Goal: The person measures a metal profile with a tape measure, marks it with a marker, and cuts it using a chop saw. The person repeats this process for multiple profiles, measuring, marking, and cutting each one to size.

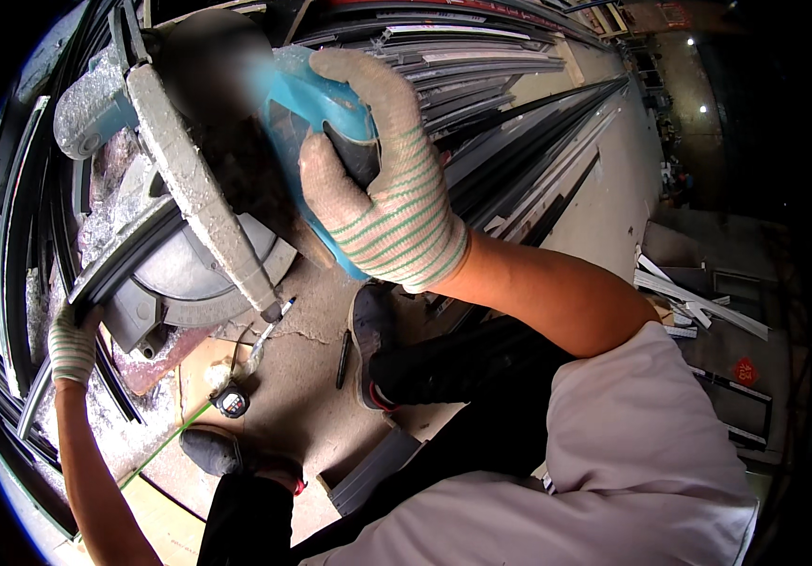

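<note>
A teal miter saw (321, 94) stands in front of me, dusted with pale shavings. My right hand (392, 193), in a white knit glove with green stripes, is wrapped round the saw's black-and-teal handle. The blade guard (193, 179) slants down over the round metal turntable (193, 269). A dark long metal profile (132, 250) lies across the saw's base. At the profile's near-left end, my gloved left hand (73, 347) is closed round it, its fingertips partly hidden.
A tape measure (231, 401) with a green tape lies on the floor between my shoes, near a black marker (343, 358). Stacks of long dark profiles (500, 141) fill the far side. More profiles (24, 236) lie at the left, among shavings. White offcuts (703, 300) are piled at right.
</note>
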Demonstrator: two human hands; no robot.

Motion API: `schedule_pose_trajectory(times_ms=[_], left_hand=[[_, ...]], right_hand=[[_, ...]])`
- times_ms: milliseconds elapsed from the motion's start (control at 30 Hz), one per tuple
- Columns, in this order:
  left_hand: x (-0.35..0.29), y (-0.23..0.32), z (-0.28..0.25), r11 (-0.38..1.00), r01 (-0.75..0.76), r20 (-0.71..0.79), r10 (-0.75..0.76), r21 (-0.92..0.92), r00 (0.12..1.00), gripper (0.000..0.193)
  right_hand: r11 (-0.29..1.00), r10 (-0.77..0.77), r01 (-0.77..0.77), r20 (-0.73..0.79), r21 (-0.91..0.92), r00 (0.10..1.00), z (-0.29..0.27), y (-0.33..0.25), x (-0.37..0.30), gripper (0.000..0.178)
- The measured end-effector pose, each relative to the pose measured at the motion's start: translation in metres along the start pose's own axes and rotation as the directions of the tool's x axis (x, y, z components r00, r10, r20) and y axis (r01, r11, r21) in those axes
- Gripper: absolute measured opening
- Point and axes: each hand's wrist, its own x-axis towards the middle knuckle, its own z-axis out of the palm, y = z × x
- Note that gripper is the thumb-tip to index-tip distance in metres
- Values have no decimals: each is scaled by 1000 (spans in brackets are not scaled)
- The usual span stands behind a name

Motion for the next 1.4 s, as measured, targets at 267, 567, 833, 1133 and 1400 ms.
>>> schedule_pose_trajectory(times_ms=[267,567,833,1133,1400], left_hand=[[-2,8,-2,999,-38,13,37,21,999,35],[1,-2,-1,1000,-22,23,22,13,999,35],[1,-4,-3,999,-42,44,44,-32,998,36],[-3,7,-3,997,-74,6,74,23,997,36],[-2,7,-2,998,-47,-6,47,38,999,38]], right_hand=[[999,-26,26,-4,-44,1000,-1,-1,0,52],[998,-47,43,-93,-42,995,3,0,0,54],[993,-34,42,-71,108,997,6,2,0,53],[982,11,-3,-41,190,999,8,-1,-7,55],[974,0,10,-41,227,999,9,0,-9,55]])
